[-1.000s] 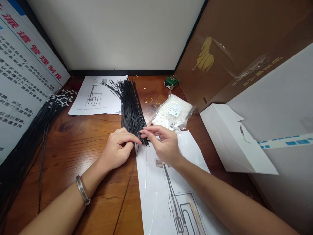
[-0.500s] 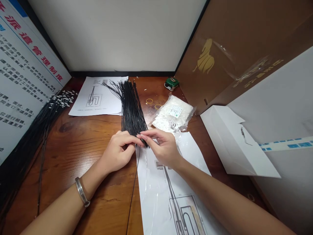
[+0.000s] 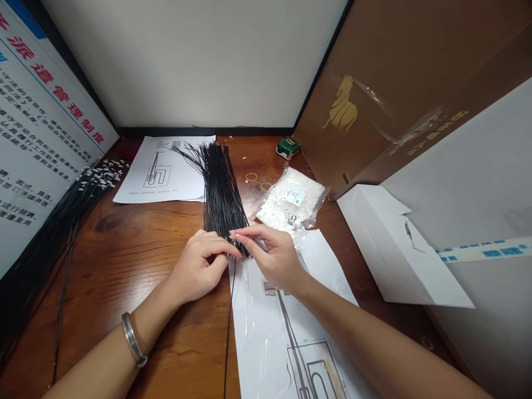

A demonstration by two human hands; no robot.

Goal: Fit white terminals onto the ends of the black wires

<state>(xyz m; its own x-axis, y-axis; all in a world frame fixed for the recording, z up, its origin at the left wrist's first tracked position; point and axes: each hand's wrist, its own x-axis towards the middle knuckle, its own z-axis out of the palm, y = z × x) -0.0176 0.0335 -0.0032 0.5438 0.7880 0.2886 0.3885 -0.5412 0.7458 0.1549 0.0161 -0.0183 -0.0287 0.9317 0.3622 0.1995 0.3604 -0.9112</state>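
Observation:
My left hand (image 3: 201, 263) is closed, its index finger reaching across to my right fingertips. A single black wire (image 3: 230, 327) runs down from under these left fingers toward the near edge of the view, and they appear to grip it. My right hand (image 3: 274, 255) pinches with thumb and index finger just above the left fingertips; whatever sits in that pinch is too small to make out. Both hands are at the near end of a thick bundle of black wires (image 3: 224, 191) lying on the wooden table (image 3: 166, 233). My hands hide part of that end.
A printed drawing sheet (image 3: 266, 332) lies under my right forearm, another sheet (image 3: 137, 180) at the back left. Beyond are a bag of small white parts (image 3: 286, 213), yellow rubber bands (image 3: 251, 177) and a green tape measure (image 3: 288, 147). White-tipped wires (image 3: 62, 221) lie left; a brown box (image 3: 374, 83) stands right.
The view has tilted and shifted a little, so everything sits slightly lower in the picture. My hands stay together at the bundle's near end, with fingers in nearly the same pinch.

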